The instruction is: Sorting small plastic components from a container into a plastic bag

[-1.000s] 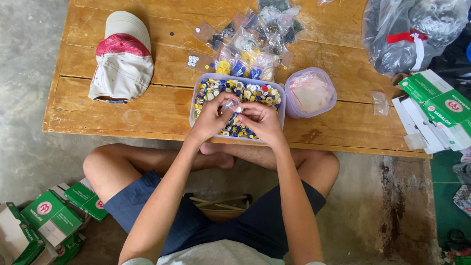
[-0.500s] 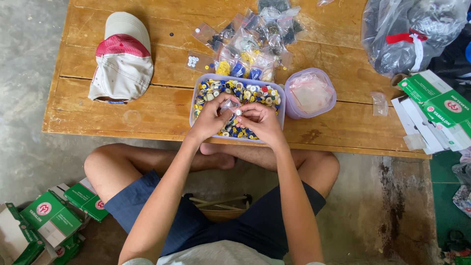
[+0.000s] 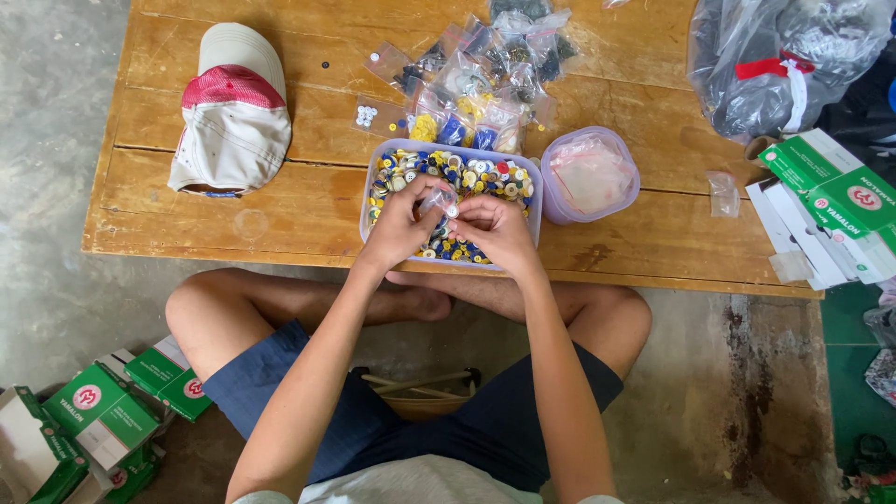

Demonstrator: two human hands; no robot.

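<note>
Sorting station, head view: two hands pinching a small clear bag over a tray of mixed buttons.

Wooden worktop (image 3: 280, 215), plank-built, carries everything within arm's reach of the seated person. Grey plastic sack (image 3: 784, 56) tied with a red band, far right corner, out of the way. White and red cap (image 3: 233, 112) laid aside at left. Green and white cartons (image 3: 831, 196) stacked at the right edge. Clear tray (image 3: 373, 173) of mixed buttons, set at the near edge directly below the hands. Round lilac tub (image 3: 590, 175) just beside the tray. Filled sachets (image 3: 485, 75) heaped behind it. Left hand (image 3: 399, 224) and right hand (image 3: 495, 229), each grip closed on the small clear bag (image 3: 439, 201), held between both sets of fingertips above the tray, probably so anything dropped falls back in.
</note>
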